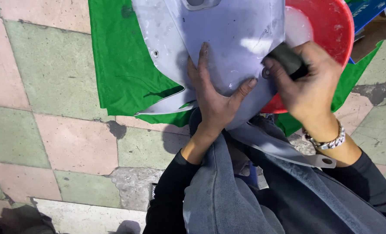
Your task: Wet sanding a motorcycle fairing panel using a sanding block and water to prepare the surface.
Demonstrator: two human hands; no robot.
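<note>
Our left hand [217, 97] lies flat, fingers spread, pressing the grey plastic panel [227, 43]; it grips nothing. Our right hand [308, 84] is clenched on a dark sanding block [286, 58] at the panel's right edge; most of the block is hidden under the fingers. The panel rests over our lap, long axis running away from us, top cut off by the frame. A red basin [336, 26] sits half hidden behind it, on a green cloth [123, 65].
</note>
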